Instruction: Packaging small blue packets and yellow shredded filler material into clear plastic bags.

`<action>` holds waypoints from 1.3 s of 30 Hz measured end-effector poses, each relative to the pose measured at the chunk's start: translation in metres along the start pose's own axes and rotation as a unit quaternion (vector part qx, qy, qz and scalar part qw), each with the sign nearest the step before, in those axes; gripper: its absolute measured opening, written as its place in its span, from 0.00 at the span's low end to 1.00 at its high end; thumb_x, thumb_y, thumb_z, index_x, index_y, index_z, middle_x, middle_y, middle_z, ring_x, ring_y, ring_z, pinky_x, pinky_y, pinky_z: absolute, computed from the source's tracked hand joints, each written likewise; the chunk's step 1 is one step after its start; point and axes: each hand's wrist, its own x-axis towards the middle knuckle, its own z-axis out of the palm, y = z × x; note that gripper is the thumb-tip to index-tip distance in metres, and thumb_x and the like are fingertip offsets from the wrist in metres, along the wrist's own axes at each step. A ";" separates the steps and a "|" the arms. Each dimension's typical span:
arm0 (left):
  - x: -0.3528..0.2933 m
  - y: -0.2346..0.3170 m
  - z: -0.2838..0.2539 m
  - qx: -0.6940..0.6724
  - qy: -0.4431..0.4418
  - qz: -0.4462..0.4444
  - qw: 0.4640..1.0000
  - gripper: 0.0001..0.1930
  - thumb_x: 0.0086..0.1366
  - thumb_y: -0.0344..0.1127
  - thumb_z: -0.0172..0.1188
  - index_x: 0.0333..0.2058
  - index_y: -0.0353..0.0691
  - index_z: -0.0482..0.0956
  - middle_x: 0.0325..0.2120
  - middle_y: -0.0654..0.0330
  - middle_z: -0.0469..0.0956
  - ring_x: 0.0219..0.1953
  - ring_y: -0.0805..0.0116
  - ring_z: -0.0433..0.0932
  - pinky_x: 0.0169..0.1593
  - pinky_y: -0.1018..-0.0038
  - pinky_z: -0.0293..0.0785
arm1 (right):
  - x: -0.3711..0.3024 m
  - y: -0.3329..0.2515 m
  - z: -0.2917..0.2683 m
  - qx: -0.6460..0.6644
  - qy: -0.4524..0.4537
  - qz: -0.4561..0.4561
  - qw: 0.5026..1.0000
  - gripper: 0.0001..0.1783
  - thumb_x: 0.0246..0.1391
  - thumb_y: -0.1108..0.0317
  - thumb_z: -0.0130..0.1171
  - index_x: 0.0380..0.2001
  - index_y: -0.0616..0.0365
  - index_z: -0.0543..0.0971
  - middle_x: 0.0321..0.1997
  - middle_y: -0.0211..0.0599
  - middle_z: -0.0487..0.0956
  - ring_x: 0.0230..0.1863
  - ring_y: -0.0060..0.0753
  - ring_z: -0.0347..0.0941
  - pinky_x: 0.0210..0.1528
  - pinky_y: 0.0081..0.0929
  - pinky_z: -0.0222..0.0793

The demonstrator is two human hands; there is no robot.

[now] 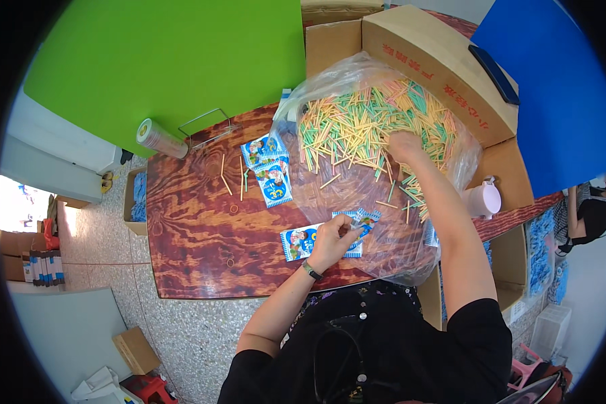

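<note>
A big heap of thin pastel sticks (pixel 357 121), yellow, green and pink, lies on a clear plastic sheet (pixel 347 195) spilling out of an opened cardboard box. My right hand (pixel 405 147) reaches into the heap from the near side. Its fingers point down among the sticks and are mostly hidden. Near the front of the table, my left hand (pixel 337 239) pinches a small blue-and-white printed packet (pixel 365 222) between thumb and fingers. Another such packet (pixel 296 242) lies flat just left of that hand. Several more packets (pixel 273 183) overlap farther back.
The cardboard box (pixel 444 60) stands behind the heap, a dark phone (pixel 495 74) on its edge. At right is a pink mug (pixel 483 200). A round canister (pixel 161 138) and a wire stand (pixel 209 128) occupy the wooden table's (pixel 202 249) back left. Loose sticks (pixel 226 176) lie nearby.
</note>
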 end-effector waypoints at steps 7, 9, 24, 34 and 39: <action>-0.001 0.005 -0.001 -0.007 0.002 -0.001 1.000 0.14 0.56 0.35 0.69 0.28 0.34 0.72 0.18 0.59 0.73 0.20 0.76 0.71 0.26 0.76 0.69 | -0.004 0.039 0.006 0.182 0.087 -0.055 0.978 0.17 0.59 0.58 0.50 0.42 0.61 0.75 0.43 0.44 0.80 0.44 0.43 0.76 0.44 0.38 0.71; 0.000 0.008 -0.002 -0.005 0.001 -0.003 1.000 0.14 0.56 0.35 0.69 0.28 0.34 0.72 0.18 0.59 0.73 0.21 0.76 0.71 0.26 0.76 0.68 | -0.015 0.043 0.001 0.321 0.045 -0.067 0.944 0.16 0.61 0.58 0.50 0.42 0.59 0.74 0.39 0.39 0.79 0.39 0.37 0.75 0.40 0.33 0.70; 0.108 0.044 0.009 -0.579 -0.059 -0.091 0.808 0.18 0.69 0.35 0.51 0.55 0.36 0.67 0.50 0.54 0.75 0.48 0.63 0.77 0.52 0.64 0.73 | -0.121 -0.005 0.028 0.721 -0.318 -0.156 0.596 0.16 0.64 0.65 0.51 0.53 0.55 0.69 0.36 0.29 0.76 0.34 0.21 0.74 0.34 0.19 0.72; 0.099 0.046 0.021 -0.490 -0.116 -0.192 0.843 0.09 0.67 0.31 0.53 0.44 0.37 0.72 0.37 0.60 0.78 0.36 0.69 0.79 0.40 0.70 0.77 | -0.140 -0.021 0.037 0.777 -0.282 -0.107 0.553 0.14 0.63 0.64 0.54 0.48 0.59 0.72 0.35 0.31 0.78 0.33 0.21 0.76 0.32 0.17 0.74; 0.091 0.033 0.006 -0.474 -0.066 -0.088 0.874 0.10 0.67 0.32 0.54 0.46 0.37 0.72 0.40 0.62 0.78 0.40 0.73 0.78 0.43 0.73 0.75 | -0.137 -0.015 0.029 0.741 -0.293 -0.107 0.595 0.13 0.64 0.62 0.52 0.45 0.59 0.73 0.33 0.30 0.76 0.30 0.21 0.75 0.32 0.19 0.75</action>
